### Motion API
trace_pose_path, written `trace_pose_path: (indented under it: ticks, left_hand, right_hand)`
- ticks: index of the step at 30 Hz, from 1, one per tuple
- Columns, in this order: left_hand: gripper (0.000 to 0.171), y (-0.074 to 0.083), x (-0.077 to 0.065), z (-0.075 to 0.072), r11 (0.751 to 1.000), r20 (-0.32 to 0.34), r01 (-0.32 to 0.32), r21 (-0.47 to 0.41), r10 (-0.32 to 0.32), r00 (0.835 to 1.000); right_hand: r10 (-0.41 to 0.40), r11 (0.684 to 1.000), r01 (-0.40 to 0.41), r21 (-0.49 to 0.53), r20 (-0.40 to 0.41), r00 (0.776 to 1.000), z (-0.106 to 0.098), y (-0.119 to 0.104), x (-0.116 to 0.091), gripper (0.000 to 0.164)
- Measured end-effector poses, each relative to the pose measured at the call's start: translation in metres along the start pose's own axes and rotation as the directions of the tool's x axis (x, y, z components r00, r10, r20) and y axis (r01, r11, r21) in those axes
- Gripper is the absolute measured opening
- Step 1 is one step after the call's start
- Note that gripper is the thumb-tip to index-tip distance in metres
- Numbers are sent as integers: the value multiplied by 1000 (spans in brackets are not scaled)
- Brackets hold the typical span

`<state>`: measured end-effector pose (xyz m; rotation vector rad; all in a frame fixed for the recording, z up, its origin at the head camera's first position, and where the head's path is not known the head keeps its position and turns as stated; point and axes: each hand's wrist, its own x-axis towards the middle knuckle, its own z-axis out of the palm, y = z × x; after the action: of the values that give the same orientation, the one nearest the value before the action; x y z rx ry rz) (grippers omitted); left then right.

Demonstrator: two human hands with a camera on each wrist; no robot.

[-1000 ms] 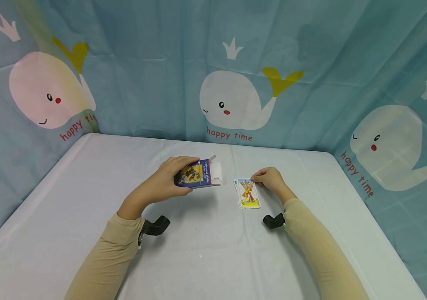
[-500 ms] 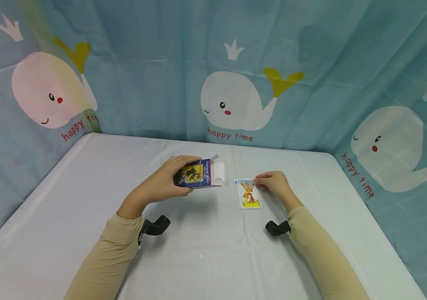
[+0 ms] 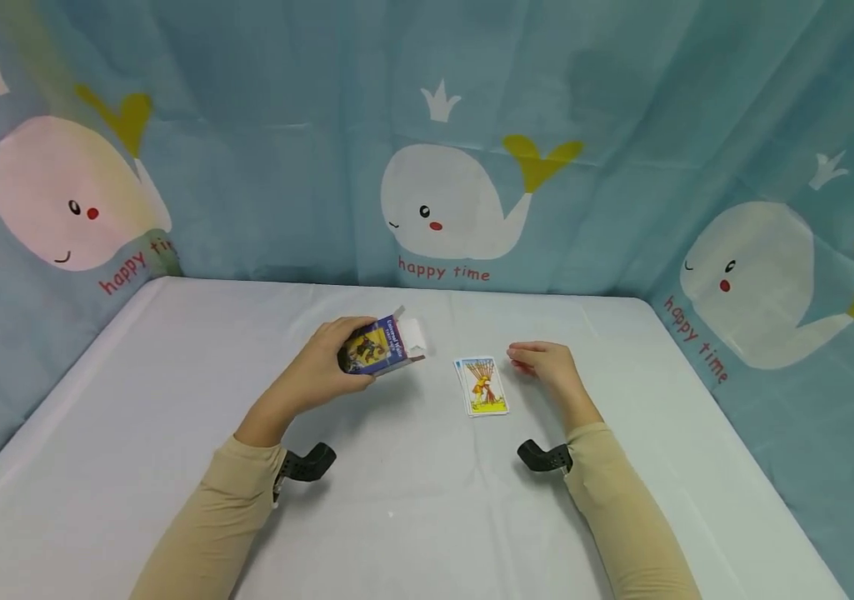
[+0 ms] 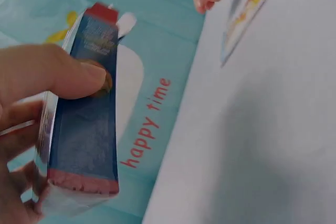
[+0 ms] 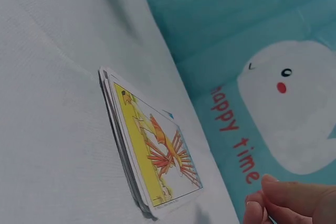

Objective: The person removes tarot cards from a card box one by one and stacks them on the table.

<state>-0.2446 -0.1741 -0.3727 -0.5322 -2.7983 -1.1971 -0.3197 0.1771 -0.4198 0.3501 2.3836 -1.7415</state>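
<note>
In the head view my left hand (image 3: 314,367) grips a blue tarot card box (image 3: 368,350) above the table, thumb and fingers on opposite sides. The box tilts to the right with its white flap (image 3: 412,337) out. The left wrist view shows my thumb (image 4: 79,74) on a narrow blue side of the box. A small stack of tarot cards (image 3: 485,387) lies face up on the table, its top card picturing a figure with a bundle of sticks. Just right of the stack is my right hand (image 3: 552,371), holding nothing, with loosely curled fingers apart from the cards.
A white cloth covers the table (image 3: 427,533). Behind it hangs a blue curtain (image 3: 337,167) with whale prints, along the back and both sides. A black camera mount (image 3: 308,463) sits on the left wrist, another (image 3: 544,457) on the right.
My right hand has let go of the card stack's corner and moved slightly away from it. The left hand still holds the box, now tilted a little more. The whole head view has shifted.
</note>
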Motion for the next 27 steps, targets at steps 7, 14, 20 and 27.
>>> trace_pose_path:
  ticks: [7, 14, 20, 27]
  left_hand:
    - [82, -10, 4, 14, 988, -62, 155, -4, -155, 986]
    - [82, -10, 4, 20, 976, -139, 219, -18, -219, 966]
    - [84, -12, 0, 21, 938, -180, 346, -26, -345, 921]
    - [84, -15, -2, 25, 902, -223, 430, -41, -427, 876]
  right_hand:
    - [12, 998, -13, 68, 6, 1000, 4, 6, -6, 37]
    - [-24, 992, 23, 122, 7, 1000, 5, 7, -10, 36]
    - [-18, 989, 17, 146, 5, 1000, 7, 11, -9, 36]
    - [-1, 989, -2, 148, 17, 1000, 8, 12, -9, 36]
